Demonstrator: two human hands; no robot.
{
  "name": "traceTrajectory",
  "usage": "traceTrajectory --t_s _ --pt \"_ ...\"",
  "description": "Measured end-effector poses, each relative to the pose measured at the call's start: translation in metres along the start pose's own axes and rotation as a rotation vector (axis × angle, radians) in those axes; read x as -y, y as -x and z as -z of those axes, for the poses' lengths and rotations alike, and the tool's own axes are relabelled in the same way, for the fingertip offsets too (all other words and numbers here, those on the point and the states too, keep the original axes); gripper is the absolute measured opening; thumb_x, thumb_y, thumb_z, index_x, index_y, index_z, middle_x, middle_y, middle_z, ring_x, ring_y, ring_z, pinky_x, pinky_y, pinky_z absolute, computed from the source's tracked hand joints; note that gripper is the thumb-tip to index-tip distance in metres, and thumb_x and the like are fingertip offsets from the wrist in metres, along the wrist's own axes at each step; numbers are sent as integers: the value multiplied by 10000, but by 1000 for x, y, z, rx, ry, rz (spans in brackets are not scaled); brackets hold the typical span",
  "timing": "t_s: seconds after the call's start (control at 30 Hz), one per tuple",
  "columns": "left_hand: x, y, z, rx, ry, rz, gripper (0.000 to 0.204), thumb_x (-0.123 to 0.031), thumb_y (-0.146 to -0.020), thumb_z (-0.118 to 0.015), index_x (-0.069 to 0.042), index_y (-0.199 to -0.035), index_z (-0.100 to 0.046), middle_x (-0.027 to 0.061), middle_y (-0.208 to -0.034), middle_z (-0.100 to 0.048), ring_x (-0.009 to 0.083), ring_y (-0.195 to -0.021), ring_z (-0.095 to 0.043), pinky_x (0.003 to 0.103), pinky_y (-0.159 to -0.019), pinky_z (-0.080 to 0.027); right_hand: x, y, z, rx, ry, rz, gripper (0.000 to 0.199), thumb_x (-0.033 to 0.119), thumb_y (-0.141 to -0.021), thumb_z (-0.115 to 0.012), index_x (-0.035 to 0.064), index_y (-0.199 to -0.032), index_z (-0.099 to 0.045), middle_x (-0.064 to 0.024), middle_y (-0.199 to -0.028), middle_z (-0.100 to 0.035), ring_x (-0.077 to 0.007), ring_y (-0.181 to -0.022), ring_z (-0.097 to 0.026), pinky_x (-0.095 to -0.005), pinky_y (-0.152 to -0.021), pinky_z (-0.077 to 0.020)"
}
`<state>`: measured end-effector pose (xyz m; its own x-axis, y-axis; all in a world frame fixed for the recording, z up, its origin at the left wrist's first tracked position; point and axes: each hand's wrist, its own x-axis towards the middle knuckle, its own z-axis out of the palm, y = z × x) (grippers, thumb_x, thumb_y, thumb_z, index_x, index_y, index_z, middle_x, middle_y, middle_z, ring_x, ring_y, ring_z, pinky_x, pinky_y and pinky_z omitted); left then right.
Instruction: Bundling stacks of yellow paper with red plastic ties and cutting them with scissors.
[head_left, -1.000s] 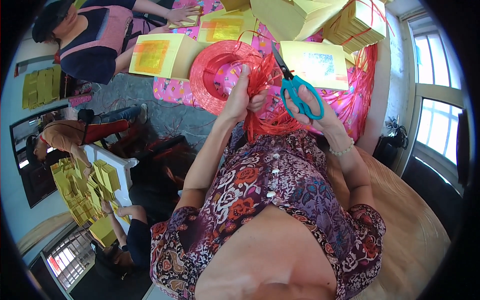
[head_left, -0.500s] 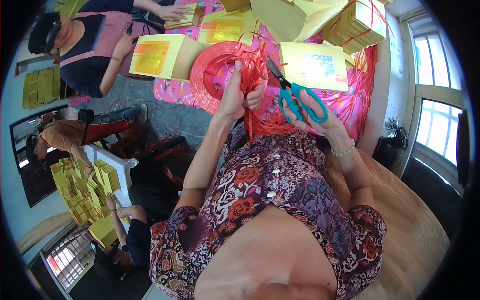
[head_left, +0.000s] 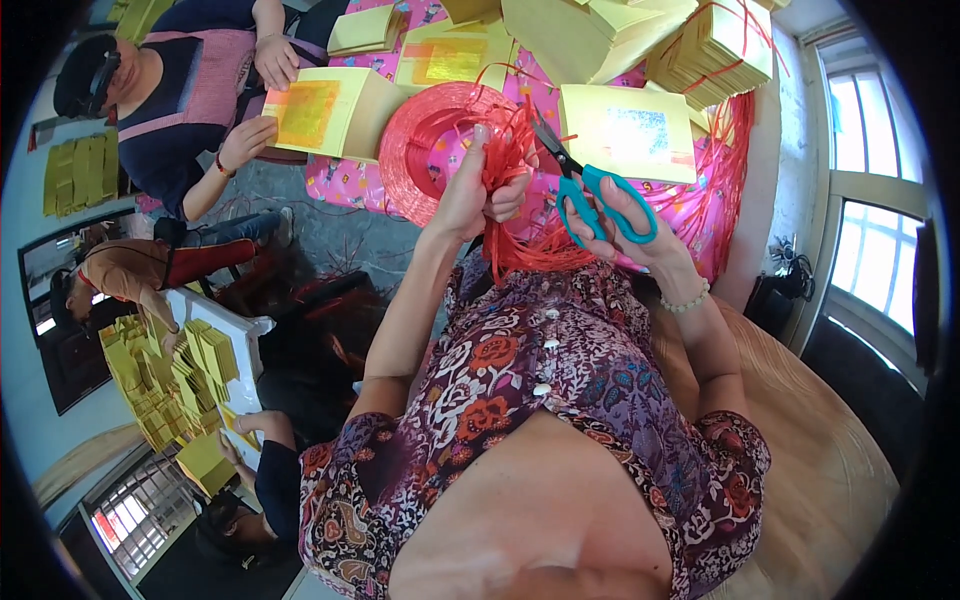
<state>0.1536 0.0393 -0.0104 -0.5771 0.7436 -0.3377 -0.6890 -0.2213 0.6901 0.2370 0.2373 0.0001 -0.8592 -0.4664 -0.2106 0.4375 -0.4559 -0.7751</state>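
Note:
My left hand is closed round a bunch of red plastic string, thumb pointing up. Loose strands sag below the fist toward my lap. A pair of scissors with teal handles is in my right hand, its fingers through the loops. The dark blades stand partly apart, their tips close to the bunch's right side. Just behind my left fist lies a big red string coil on the pink patterned cloth.
Yellow paper stacks stand beyond my hands, some tied with red string. At upper left a co-worker handles another paper stack. Further left, people work at a white table heaped with yellow paper. A window is at right.
My hands and the scissors stay nearly still; the strands below my left fist have shifted slightly. The upper-left co-worker's hands have moved onto the nearer yellow paper stack.

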Motion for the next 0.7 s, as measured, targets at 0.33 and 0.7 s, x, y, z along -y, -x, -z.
traceTrajectory --t_s 0.33,0.7 --pt "5 1 6 44 -134 88 658 -615 -899 -165 -60 -986 -507 -64 -504 -266 52 -390 -202 219 -389 -144 2 -2 2 -43 -20 8 485 521 -899 -399 44 -924 -485 -7 -645 -466 -61 -445 -393 -179 -393 -301" --pt "-3 0 5 12 12 95 684 -659 -869 -189 -42 -944 -477 -59 -483 -245 60 -365 -204 224 -370 -150 3 11 -1 45 -20 72 524 555 -887 -387 44 -971 -468 -1 -657 -463 -41 -422 -376 -150 -374 -289"
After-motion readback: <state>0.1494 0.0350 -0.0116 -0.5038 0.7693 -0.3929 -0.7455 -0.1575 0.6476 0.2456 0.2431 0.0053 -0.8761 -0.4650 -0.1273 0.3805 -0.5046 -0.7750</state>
